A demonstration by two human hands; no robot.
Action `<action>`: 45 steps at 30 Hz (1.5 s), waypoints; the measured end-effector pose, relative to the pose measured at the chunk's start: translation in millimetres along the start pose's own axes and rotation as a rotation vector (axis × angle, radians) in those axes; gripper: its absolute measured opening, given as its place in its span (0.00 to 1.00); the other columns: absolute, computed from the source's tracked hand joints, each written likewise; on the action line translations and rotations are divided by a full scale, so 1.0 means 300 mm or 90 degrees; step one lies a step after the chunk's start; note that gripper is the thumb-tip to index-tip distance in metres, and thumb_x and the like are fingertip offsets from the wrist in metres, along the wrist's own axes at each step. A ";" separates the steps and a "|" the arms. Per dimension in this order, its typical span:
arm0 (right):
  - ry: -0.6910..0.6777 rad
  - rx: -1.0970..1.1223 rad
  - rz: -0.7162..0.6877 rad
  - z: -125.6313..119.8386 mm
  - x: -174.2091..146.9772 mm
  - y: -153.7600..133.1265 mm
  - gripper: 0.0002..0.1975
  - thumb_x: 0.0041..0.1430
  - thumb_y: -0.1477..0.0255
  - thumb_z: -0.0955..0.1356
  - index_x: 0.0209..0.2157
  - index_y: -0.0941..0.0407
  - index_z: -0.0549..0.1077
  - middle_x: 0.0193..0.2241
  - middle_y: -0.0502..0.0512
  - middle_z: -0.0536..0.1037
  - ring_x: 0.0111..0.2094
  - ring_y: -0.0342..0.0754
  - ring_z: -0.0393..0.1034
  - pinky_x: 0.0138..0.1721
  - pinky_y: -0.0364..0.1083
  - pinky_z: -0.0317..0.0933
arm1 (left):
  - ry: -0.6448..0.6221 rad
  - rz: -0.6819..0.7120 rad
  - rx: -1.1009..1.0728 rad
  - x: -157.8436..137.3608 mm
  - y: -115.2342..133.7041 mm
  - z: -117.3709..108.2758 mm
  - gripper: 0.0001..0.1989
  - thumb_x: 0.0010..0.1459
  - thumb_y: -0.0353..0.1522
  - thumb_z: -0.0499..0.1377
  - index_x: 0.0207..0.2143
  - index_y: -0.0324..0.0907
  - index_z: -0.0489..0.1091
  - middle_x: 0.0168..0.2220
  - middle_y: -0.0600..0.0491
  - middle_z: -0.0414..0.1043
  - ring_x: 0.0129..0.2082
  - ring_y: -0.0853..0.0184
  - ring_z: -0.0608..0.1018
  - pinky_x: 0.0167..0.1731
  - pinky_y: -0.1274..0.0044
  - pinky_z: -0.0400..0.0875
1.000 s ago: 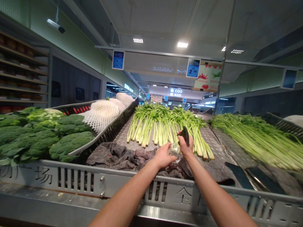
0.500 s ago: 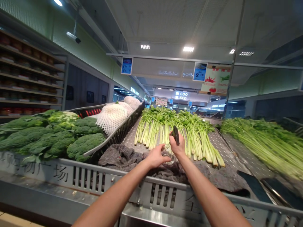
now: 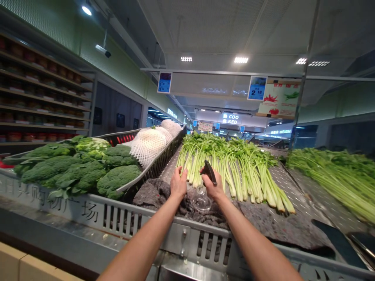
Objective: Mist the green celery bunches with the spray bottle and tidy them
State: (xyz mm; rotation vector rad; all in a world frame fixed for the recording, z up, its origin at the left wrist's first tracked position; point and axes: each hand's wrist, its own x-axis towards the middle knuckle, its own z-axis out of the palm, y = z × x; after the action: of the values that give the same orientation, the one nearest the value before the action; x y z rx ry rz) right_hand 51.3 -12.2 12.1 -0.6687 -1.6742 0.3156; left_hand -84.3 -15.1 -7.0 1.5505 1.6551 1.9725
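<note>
My right hand (image 3: 213, 186) is closed around the neck of a spray bottle with a black trigger head (image 3: 209, 171) and a clear body (image 3: 202, 201). The bottle stands over the crumpled dark cloth at the front of the display, in front of the celery (image 3: 234, 166). My left hand (image 3: 178, 183) is off the bottle, fingers up and thumb apart, holding nothing I can see. It is beside the leftmost celery stalks; whether it touches them I cannot tell. The celery lies in a row, leaves to the back and pale stalk ends toward me.
Broccoli (image 3: 70, 169) fills the crate on the left, with net-wrapped white produce (image 3: 149, 142) behind it. Dark grey cloth (image 3: 281, 226) lines the front, behind a slotted grey rail (image 3: 131, 222). A mirror on the right reflects celery (image 3: 331, 175).
My left hand has let go of the bottle's clear body and moved left and up toward the celery. My right hand still holds the bottle. The view has shifted slightly left.
</note>
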 end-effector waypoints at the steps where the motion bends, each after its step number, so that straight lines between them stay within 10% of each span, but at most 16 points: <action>1: -0.018 -0.004 -0.008 0.002 -0.002 -0.003 0.09 0.44 0.72 0.61 0.29 0.56 0.68 0.26 0.49 0.71 0.28 0.44 0.65 0.32 0.42 0.58 | 0.008 0.018 0.015 -0.002 0.002 0.003 0.20 0.54 0.38 0.46 0.45 0.35 0.61 0.45 0.42 0.66 0.47 0.60 0.68 0.47 0.69 0.60; 14: 0.144 0.024 0.083 -0.049 0.004 0.050 0.12 0.43 0.68 0.62 0.32 0.57 0.68 0.29 0.53 0.72 0.31 0.46 0.66 0.36 0.44 0.59 | 0.046 0.134 0.112 -0.003 0.058 0.062 0.21 0.55 0.38 0.43 0.48 0.36 0.58 0.53 0.42 0.57 0.55 0.59 0.58 0.52 0.64 0.52; 22: 0.095 -0.026 0.027 -0.062 0.004 0.033 0.10 0.43 0.69 0.61 0.29 0.57 0.68 0.26 0.51 0.72 0.28 0.45 0.66 0.33 0.44 0.60 | 0.030 0.170 0.117 -0.014 0.101 0.176 0.22 0.56 0.38 0.42 0.49 0.36 0.57 0.56 0.43 0.54 0.56 0.60 0.56 0.54 0.64 0.48; 45: 0.126 -0.097 0.016 -0.163 0.010 0.037 0.09 0.43 0.70 0.61 0.28 0.57 0.68 0.25 0.51 0.72 0.27 0.45 0.66 0.31 0.43 0.58 | -0.055 0.141 0.065 -0.023 0.065 0.157 0.20 0.58 0.38 0.38 0.42 0.39 0.63 0.49 0.45 0.62 0.53 0.64 0.61 0.53 0.67 0.54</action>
State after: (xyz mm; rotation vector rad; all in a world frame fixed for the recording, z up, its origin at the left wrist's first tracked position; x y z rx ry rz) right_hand 101.0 -9.2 19.0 -0.8085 -1.5113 0.1346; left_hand -36.6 3.5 -2.1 1.9028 1.6351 1.9154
